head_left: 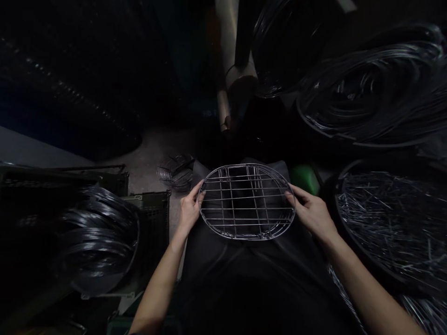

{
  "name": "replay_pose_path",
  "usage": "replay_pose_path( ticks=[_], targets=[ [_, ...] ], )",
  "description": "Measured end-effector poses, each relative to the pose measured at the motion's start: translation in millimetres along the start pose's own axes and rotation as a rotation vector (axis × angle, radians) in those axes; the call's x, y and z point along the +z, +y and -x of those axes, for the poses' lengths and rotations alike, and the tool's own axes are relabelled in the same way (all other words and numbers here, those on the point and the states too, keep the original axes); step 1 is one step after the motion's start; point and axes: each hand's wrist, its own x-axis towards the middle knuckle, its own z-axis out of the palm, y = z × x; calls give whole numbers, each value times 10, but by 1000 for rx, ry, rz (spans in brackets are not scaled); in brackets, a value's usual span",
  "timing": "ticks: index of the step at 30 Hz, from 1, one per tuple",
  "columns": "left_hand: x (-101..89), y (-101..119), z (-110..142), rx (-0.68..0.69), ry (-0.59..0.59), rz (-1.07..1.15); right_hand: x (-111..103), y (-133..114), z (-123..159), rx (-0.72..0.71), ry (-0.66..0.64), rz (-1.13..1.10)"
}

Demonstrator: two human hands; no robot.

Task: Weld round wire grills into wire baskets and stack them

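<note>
An oval metal wire rack (247,210), made of a rim with crossing bars, is held over my lap, above dark cloth. My left hand (190,207) is closed on its left end, thumb on the near side of the rim. At the opposite end, my right hand (310,209) grips the rim with thumb and fingers. More wire loops show beneath the top bars, so the rack looks like several layers or a shallow basket; I cannot tell which.
Wire rings fill a container (134,251) at left, among dark crates (160,197). Short wire pieces lie in a round tub (338,200) at right. Large wire hoops (370,93) sit behind it. A machine with a metal rod (223,109) stands ahead. A small wire bundle (176,172) lies on the floor.
</note>
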Motion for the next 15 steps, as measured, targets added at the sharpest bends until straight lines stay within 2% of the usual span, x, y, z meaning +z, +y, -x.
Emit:
replay_pose_path(
  ticks=[4,6,8,10,12,13,15],
  targets=[
    [96,-44,4,-12,71,74,182,-36,57,-16,72,-10],
    [116,-28,42,-21,61,74,211,-71,108,-20,32,-57],
    [102,-20,64,-47,60,45,124,-49,113,-48,-21,-60],
    [35,-31,34,-145,142,49,-129,67,75,-76,-2,43],
    [-102,-10,-58,-206,186,75,-549,262,30,-31,123,288],
    [-189,35,-128,-202,179,86,-800,378,3,18,204,417],
    [-356,211,-327,-89,32,-11,-1304,624,-106,119,331,614]
  ],
)
